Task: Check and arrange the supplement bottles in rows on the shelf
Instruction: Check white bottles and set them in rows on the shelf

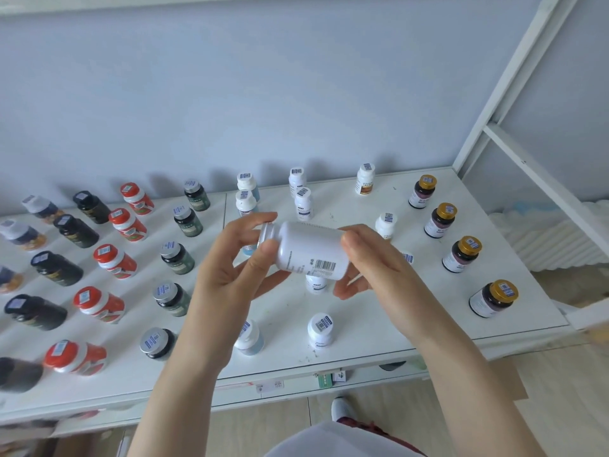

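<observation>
Checking step: left hand (227,268) at nine o'clock, right hand (372,258) at three, each with curled grip on sideways white bottle (309,249); next, stand it in a row on the shelf (365,328)

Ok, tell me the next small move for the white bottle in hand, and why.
Probably tip the white bottle upright, cap up, ready to set down. The left hand and right hand hold it sideways above the shelf, with its barcode facing the camera, while the shelved bottles stand cap up, like the front white bottle.
</observation>
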